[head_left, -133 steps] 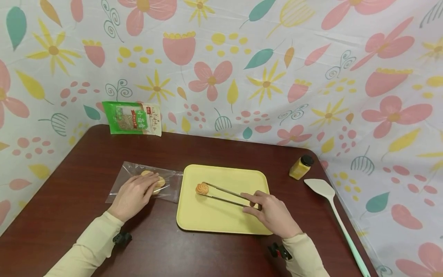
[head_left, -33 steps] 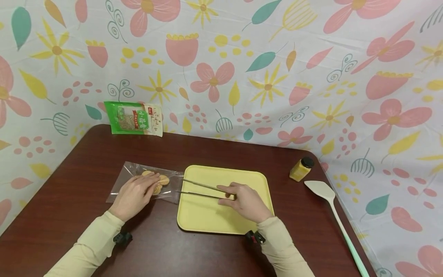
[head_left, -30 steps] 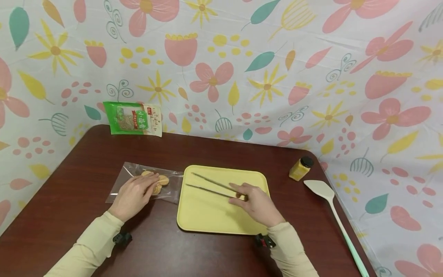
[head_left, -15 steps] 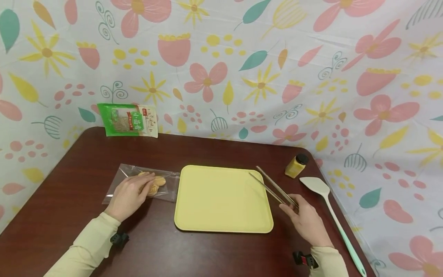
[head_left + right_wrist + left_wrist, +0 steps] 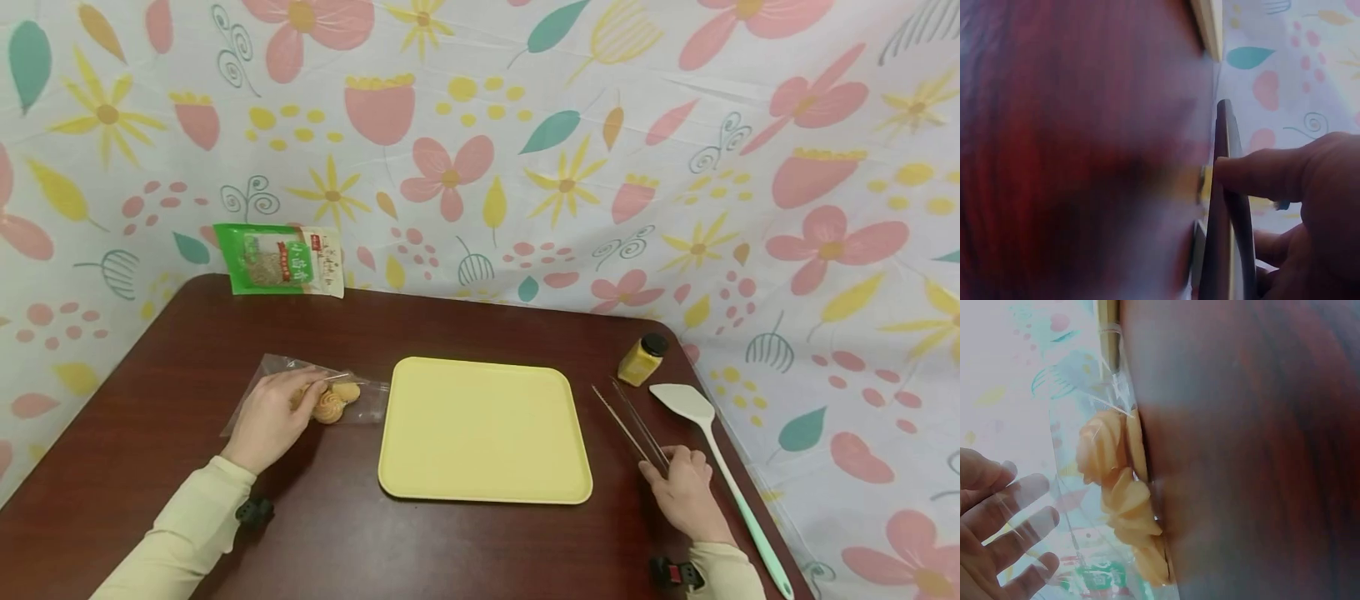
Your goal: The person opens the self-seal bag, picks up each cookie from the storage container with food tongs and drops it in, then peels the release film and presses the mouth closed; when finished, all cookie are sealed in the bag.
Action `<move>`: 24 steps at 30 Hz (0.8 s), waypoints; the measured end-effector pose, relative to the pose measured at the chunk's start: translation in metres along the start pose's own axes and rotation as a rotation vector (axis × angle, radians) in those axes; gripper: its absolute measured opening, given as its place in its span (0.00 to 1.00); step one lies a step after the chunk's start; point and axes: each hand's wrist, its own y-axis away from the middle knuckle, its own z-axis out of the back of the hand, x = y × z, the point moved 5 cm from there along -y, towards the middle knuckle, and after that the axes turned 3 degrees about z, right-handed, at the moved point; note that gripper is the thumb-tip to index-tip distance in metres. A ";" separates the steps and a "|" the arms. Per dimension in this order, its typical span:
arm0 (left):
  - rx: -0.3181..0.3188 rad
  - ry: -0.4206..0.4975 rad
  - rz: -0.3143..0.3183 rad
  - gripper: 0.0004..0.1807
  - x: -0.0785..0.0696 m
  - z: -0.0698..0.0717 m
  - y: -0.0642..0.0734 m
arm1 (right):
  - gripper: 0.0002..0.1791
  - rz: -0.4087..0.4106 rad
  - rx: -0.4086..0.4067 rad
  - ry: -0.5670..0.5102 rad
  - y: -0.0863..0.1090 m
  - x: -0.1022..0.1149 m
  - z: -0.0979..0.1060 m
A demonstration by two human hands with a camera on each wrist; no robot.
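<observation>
At the left, my left hand [image 5: 272, 417] pinches a clear plastic bag [image 5: 369, 403] that holds several swirled cookies [image 5: 330, 407]. The bag's upper film is lifted off the table. In the left wrist view the cookies [image 5: 1125, 506] show through the film, close to my fingers [image 5: 1025, 490]. My right hand [image 5: 686, 492] holds metal tongs [image 5: 633, 425] low over the table, right of the yellow tray [image 5: 480, 433]. The tongs' arms are slightly apart with nothing between them. In the right wrist view, the thumb lies against the tongs [image 5: 1225, 206].
A jar with a black lid [image 5: 643, 358] stands at the back right. The white spatula with a green handle [image 5: 731, 467] lies along the right edge. A green and white packet [image 5: 279, 260] leans on the patterned cloth at the back left.
The cookie held in the tongs over the tray is gone from there. My right hand has carried the tongs right, off the tray and down. My left hand has lifted the bag's film.
</observation>
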 end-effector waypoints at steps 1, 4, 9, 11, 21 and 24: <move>-0.001 0.009 0.011 0.09 0.000 0.001 -0.001 | 0.30 -0.007 0.000 0.001 0.000 -0.002 -0.001; 0.003 0.028 0.054 0.07 0.001 0.004 -0.002 | 0.29 -0.014 0.007 -0.002 -0.001 -0.006 -0.003; 0.007 0.052 0.111 0.06 0.004 0.008 -0.002 | 0.29 -0.032 0.031 0.004 -0.004 -0.009 -0.008; 0.007 0.059 0.115 0.06 0.005 0.008 -0.003 | 0.29 -0.045 0.034 0.010 -0.004 -0.010 -0.009; -0.041 0.123 0.123 0.05 0.003 0.015 -0.006 | 0.34 -0.073 0.000 0.088 -0.008 -0.008 -0.010; -0.058 0.139 0.122 0.04 0.002 0.016 -0.006 | 0.36 -0.079 0.002 0.092 -0.007 -0.005 -0.008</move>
